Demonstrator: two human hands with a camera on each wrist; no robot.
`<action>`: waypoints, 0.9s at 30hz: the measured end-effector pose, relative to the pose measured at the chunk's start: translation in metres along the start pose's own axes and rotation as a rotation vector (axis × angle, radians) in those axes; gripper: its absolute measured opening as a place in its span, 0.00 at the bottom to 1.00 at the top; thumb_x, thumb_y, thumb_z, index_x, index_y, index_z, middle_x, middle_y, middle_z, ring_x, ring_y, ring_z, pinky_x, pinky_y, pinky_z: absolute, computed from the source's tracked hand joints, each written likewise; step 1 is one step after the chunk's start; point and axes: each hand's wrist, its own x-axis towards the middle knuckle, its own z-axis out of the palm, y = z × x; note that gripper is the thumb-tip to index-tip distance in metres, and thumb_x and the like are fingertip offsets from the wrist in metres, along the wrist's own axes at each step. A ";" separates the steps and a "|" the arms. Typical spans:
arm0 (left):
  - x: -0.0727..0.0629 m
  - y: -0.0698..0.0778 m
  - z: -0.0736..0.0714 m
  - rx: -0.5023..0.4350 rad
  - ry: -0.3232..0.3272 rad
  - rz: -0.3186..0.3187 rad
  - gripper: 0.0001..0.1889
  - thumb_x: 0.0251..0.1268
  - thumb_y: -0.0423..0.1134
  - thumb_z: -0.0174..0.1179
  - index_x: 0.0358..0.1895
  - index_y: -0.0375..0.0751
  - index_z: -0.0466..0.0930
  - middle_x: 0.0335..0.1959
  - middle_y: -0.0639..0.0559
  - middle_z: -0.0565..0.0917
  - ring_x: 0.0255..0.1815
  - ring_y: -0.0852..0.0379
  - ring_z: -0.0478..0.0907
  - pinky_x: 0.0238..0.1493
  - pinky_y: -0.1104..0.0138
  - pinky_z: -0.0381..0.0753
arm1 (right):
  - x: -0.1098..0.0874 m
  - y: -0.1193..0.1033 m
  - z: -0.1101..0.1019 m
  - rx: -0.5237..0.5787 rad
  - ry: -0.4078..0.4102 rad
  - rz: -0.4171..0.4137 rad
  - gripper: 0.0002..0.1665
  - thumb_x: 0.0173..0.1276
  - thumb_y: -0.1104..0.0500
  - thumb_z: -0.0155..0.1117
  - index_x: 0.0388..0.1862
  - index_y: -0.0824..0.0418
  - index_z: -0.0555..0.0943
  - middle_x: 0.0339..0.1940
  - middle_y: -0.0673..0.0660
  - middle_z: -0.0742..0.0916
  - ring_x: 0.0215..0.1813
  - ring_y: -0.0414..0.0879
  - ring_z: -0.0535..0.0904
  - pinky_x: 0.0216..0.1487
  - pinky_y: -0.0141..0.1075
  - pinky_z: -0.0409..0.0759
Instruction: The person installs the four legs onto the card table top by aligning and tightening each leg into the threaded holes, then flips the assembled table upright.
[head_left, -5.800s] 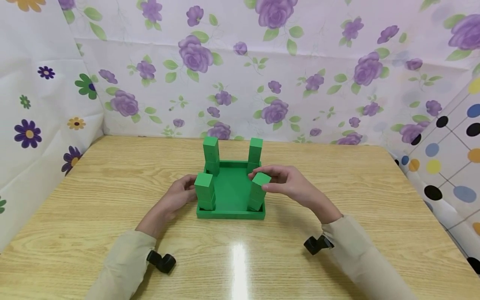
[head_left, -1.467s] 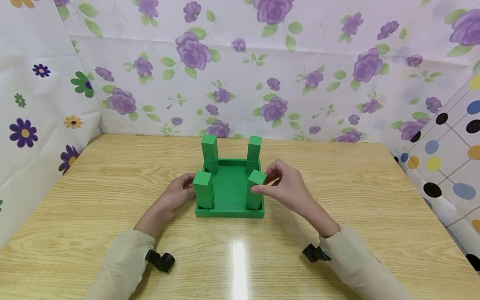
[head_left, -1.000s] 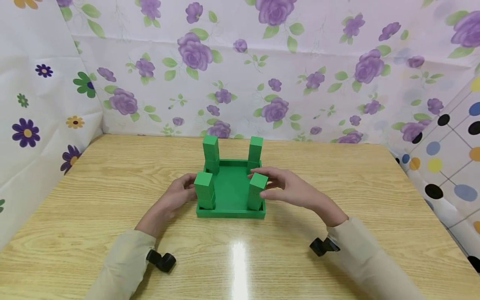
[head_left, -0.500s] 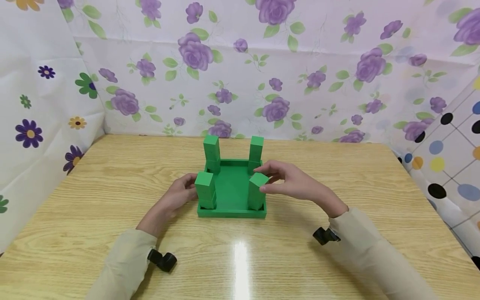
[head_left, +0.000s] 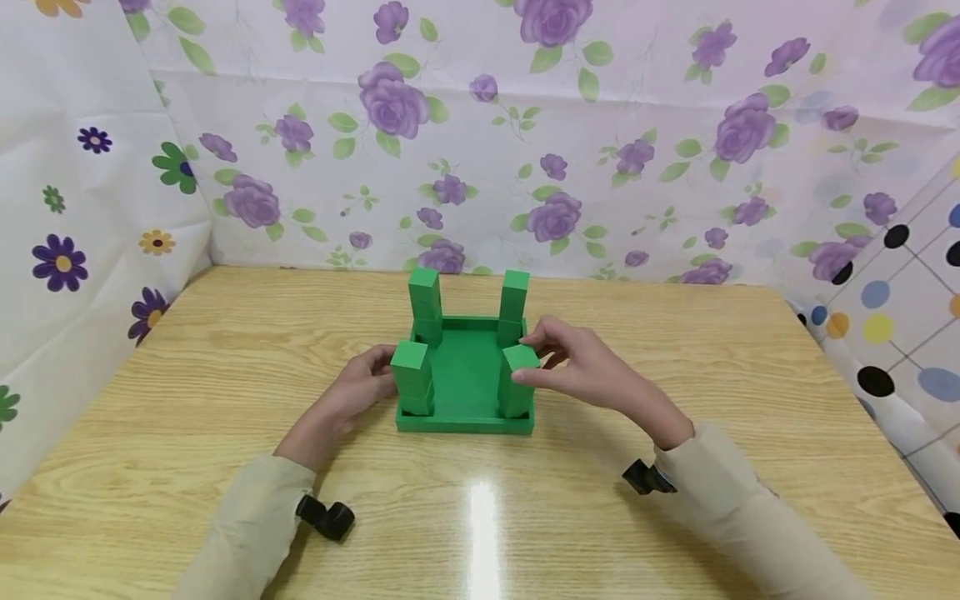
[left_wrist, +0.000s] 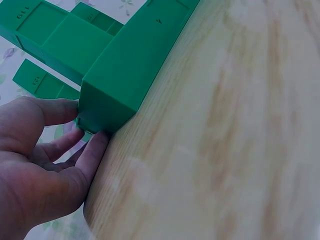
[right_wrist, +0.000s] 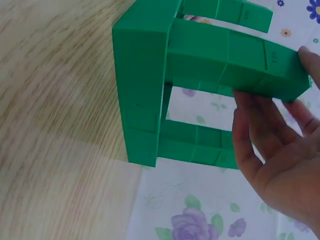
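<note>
1. Green tray (head_left: pixel 465 423) with four upright green posts sat mid wooden table (head_left: pixel 187 392), unmoved since earlier frames.
2. Right hand (head_left: pixel 581 371) had regripped, fingers pinching near-right post (head_left: pixel 517 379) top; post stayed seated.
3. Left hand (head_left: pixel 352 400) relaxed, fingertips (left_wrist: pixel 92 150) touching tray's left corner.

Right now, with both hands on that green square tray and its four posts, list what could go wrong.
1. The right hand pinches the top of the near right green post; a sideways pull may tip it or work it loose.
2. The left hand only rests against the green square tray, so the tray may slide on the glossy wooden table.
3. The two far green posts stand tall and could get knocked.
</note>
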 end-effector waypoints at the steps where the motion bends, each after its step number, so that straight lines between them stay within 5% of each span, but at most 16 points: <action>1: 0.000 0.000 0.000 0.000 0.002 -0.001 0.21 0.74 0.30 0.49 0.66 0.28 0.63 0.54 0.40 0.70 0.52 0.52 0.68 0.50 0.67 0.74 | -0.001 -0.002 0.001 -0.013 0.014 -0.007 0.15 0.63 0.56 0.72 0.38 0.58 0.74 0.43 0.54 0.83 0.45 0.45 0.81 0.47 0.39 0.80; 10: 0.001 0.001 0.000 -0.001 0.005 0.006 0.21 0.74 0.29 0.49 0.66 0.27 0.63 0.53 0.40 0.69 0.52 0.53 0.67 0.49 0.69 0.74 | -0.007 -0.014 0.009 -0.261 0.152 -0.114 0.18 0.59 0.55 0.75 0.35 0.58 0.72 0.27 0.49 0.81 0.31 0.39 0.81 0.35 0.34 0.81; 27: 0.000 0.003 0.001 0.023 0.012 0.004 0.21 0.74 0.30 0.50 0.66 0.27 0.63 0.52 0.40 0.70 0.50 0.52 0.67 0.44 0.69 0.72 | -0.010 -0.010 0.021 -0.315 0.287 -0.107 0.20 0.57 0.53 0.76 0.34 0.58 0.72 0.26 0.50 0.85 0.29 0.38 0.83 0.29 0.31 0.81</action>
